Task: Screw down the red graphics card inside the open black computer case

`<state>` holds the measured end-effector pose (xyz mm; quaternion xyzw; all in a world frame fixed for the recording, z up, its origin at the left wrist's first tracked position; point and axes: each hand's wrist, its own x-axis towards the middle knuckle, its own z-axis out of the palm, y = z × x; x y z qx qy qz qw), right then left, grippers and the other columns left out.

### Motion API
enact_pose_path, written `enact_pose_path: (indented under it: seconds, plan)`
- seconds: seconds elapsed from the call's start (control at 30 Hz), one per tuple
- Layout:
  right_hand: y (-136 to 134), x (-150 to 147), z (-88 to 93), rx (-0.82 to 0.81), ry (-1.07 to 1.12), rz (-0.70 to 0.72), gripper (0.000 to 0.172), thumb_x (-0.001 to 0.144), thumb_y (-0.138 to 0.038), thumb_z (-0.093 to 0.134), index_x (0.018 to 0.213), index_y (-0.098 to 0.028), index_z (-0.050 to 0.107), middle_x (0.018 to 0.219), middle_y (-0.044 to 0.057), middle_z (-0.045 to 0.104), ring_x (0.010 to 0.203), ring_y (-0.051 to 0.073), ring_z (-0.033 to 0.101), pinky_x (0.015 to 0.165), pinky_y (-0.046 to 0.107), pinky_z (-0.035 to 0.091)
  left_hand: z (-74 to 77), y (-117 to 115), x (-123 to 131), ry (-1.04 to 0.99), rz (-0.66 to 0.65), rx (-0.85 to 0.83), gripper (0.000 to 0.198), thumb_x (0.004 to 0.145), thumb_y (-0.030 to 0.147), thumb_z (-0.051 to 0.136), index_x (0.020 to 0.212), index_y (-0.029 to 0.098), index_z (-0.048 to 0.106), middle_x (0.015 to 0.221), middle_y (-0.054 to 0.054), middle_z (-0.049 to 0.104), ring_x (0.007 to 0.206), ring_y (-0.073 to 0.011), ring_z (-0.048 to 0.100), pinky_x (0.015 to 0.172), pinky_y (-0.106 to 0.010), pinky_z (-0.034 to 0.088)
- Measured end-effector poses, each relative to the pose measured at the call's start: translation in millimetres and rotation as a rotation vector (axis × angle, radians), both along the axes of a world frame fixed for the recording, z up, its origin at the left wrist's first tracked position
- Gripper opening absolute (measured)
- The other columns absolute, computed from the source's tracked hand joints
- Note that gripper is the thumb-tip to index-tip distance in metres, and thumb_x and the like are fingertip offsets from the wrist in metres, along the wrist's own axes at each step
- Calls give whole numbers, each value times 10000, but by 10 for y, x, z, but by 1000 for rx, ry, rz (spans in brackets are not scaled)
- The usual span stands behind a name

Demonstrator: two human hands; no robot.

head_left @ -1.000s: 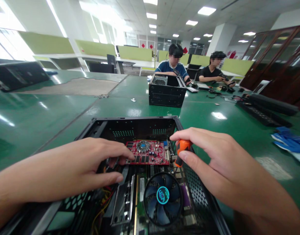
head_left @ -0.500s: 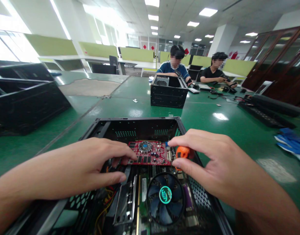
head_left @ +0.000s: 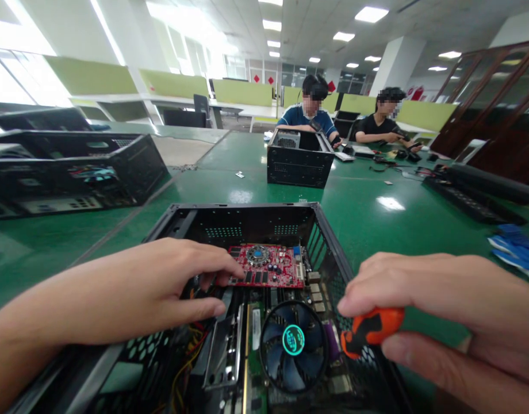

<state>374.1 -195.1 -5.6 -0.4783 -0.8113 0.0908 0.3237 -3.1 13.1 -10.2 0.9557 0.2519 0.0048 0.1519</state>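
The left hand (head_left: 173,279) is spread, with its thumb well away from the other fingers. Its pointing finger touches the left end of a red card (head_left: 282,276). The other fingers curl beside that end, partly hidden. The red card lies flat inside a big open black computer box (head_left: 256,215), near the far wall. It has a small round fan of its own.

The right hand (head_left: 428,293) pinches an orange and black screwdriver (head_left: 372,330) by its handle, between the thumb and the fingers. The screwdriver is tilted over the right side of the box, and its thin metal end is hard to see. A big black fan (head_left: 294,340) sits in the box, nearer than the card. Yellow and red wires (head_left: 184,362) lie left of the fan.

The box is on a green worktop (head_left: 213,192). Another computer box (head_left: 296,169) stands farther back.
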Motion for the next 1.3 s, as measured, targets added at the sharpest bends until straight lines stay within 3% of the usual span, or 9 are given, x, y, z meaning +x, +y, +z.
enact_pose_path:
  seconds: [0.1,0.2,0.37,0.5,0.6,0.77,0.9,1.1,1.3]
  plan:
    - [74,-93,12,-49,10,113,194,1234,-279,754,1320,-399,880,1233,-12,1022,1019,274,990,776,340,776,4,0,-4,13,7,-1,418,1156,590,787,1491,403,952,1324,-19,1004,1135,-326,939,1059,-380,737]
    - [136,-207,7,-76,4,119,257,1155,-187,727,1200,-377,895,1224,-8,1032,1045,288,991,785,358,771,16,2,1,3,3,-9,424,1146,592,791,1489,405,954,1315,-20,1007,1137,-326,937,1054,-376,741]
    - [200,-301,78,-75,15,140,239,1122,-183,745,1073,-326,930,1142,44,1031,1000,293,976,805,359,774,18,1,4,-6,0,4,414,1130,564,799,1484,411,949,1317,-23,1003,1127,-337,944,1051,-388,746]
    - [275,-275,159,-107,-69,194,177,1136,-286,961,962,-297,930,917,-6,969,803,226,911,726,334,712,20,-1,-5,-1,8,9,433,1125,564,794,1495,403,950,1338,-31,1007,1151,-341,941,1068,-395,747]
    - [270,-279,132,-94,-76,183,32,1138,-320,987,1106,-319,985,1000,7,1004,834,239,943,778,323,772,38,-9,5,-15,8,-5,414,1112,548,812,1473,405,958,1323,-22,1011,1142,-334,944,1056,-382,743]
    - [205,-467,14,-58,189,100,309,1224,-312,828,1494,-401,947,1373,16,1036,1189,278,1014,1053,312,820,77,-45,43,14,23,-50,406,1100,467,803,1466,383,958,1330,-24,1011,1153,-331,947,1019,-384,705]
    - [285,-640,-50,-185,320,222,351,1223,-266,849,1550,-357,942,1378,21,1024,1200,248,996,1113,295,780,83,-84,57,23,21,-78,354,1143,387,760,1439,356,951,1336,-12,1005,1166,-304,938,1015,-376,652]
    - [411,-634,-116,-272,279,333,368,1244,-284,855,1604,-351,899,1417,23,1010,1280,239,979,1187,314,752,117,-97,78,25,8,-76,339,1108,339,803,1414,321,950,1293,-28,1009,1128,-300,940,981,-380,650]
    - [374,-644,-107,-272,277,332,381,1216,-204,867,1574,-321,920,1458,1,1006,1345,208,965,1250,243,699,103,-56,61,25,23,-106,370,1096,468,838,1439,387,951,1323,-10,1016,1166,-329,953,993,-385,682]
